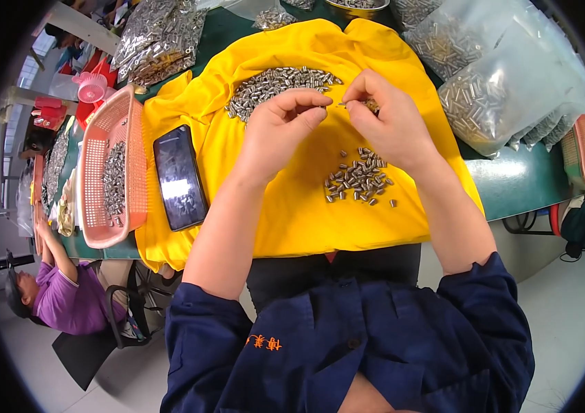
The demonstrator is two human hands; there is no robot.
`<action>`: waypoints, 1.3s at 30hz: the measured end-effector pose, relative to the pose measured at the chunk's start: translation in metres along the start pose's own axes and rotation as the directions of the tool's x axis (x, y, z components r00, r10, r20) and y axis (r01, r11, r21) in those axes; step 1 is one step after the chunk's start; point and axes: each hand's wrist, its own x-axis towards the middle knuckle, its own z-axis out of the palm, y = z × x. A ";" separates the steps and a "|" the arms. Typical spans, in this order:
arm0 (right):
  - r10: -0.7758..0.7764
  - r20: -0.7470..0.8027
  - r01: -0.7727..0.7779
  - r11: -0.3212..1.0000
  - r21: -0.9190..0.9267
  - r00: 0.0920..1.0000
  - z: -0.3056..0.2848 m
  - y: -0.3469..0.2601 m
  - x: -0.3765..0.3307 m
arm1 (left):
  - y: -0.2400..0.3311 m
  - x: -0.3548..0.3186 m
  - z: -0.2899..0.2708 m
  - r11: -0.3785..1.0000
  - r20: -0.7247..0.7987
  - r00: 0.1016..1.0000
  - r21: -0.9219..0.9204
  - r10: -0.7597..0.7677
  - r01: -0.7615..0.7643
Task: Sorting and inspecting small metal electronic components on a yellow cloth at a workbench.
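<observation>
My left hand (282, 131) is closed in a pinch above the yellow cloth (292, 227), with a small metal part barely showing at its fingertips. Facing it, my right hand (390, 120) pinches a thin metal pin (342, 104) pointing left. A few brass-coloured bits (373, 105) show under its curled fingers. A short gap separates the two hands' fingertips. Beyond my left hand lies a large pile of short metal cylinders (265, 88). A smaller heap of similar cylinders (360, 177) is spread on the cloth between my forearms.
A black phone (179, 177) lies at the cloth's left side, beside a pink plastic basket (93, 206) holding metal parts. Clear bags of parts (474, 103) stand at the right, another bag (158, 41) at the far left. A person in purple (76, 299) sits at the left.
</observation>
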 end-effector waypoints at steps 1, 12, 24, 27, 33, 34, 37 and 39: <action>0.016 0.005 -0.016 0.998 0.053 1.000 0.000 -0.001 0.000 | 0.001 -0.001 -0.001 0.996 -0.013 1.000 -0.090 -0.017 0.016; 0.078 0.077 -0.096 0.961 0.261 0.994 0.002 -0.005 -0.001 | 0.001 -0.005 0.001 0.851 0.102 0.986 -0.500 -0.130 0.164; -0.031 0.065 0.035 0.997 -0.068 0.997 0.005 -0.011 -0.006 | 0.002 -0.005 0.005 0.954 0.032 0.997 -0.292 -0.065 0.071; -0.049 0.023 0.049 0.999 0.010 0.999 0.007 -0.008 -0.005 | 0.003 -0.002 0.005 0.958 0.006 0.998 -0.282 -0.061 0.060; -0.023 0.090 0.033 0.993 -0.111 0.996 0.004 -0.007 -0.006 | -0.004 0.002 0.006 0.943 0.038 0.995 -0.317 -0.094 0.101; 0.013 0.062 -0.013 1.000 0.000 0.998 0.005 -0.004 -0.006 | -0.004 0.002 0.006 0.942 0.046 0.995 -0.321 -0.086 0.096; 0.108 -0.076 -0.105 0.994 0.033 0.991 -0.001 0.005 0.003 | -0.009 0.003 0.002 0.960 -0.080 0.994 -0.276 -0.080 0.055; 0.234 -0.052 -0.230 0.970 0.082 0.971 -0.011 0.000 0.006 | -0.007 -0.002 0.003 0.995 -0.073 0.996 -0.081 -0.055 0.049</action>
